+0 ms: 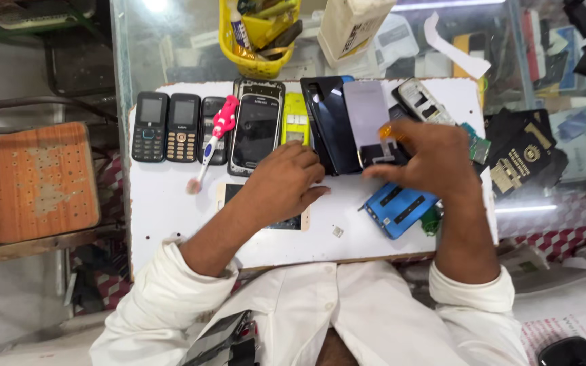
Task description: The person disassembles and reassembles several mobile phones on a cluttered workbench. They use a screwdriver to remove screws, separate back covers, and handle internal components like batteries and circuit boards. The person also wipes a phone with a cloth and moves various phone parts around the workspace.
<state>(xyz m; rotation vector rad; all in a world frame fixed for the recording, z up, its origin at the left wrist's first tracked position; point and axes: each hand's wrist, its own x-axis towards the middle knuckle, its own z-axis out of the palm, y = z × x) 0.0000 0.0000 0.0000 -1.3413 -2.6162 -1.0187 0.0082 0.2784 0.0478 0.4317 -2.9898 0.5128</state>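
Phone (374, 157) being pinched in right hand (432, 159); left hand (286, 183) resting loose, empty, on bench (164, 210); risking slip onto blue part (398, 210).

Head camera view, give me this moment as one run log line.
left hand: resting on a phone on white board | right hand: pinching a small orange part over black phone | blue phone frame: beneath right hand

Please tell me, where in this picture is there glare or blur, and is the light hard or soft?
Head view: lamp glare shows as bright streaks on the glass counter; the right hand is slightly motion-blurred at the fingers, the left hand sharper; soft light, weak shadows on the white board; edges bend slightly.
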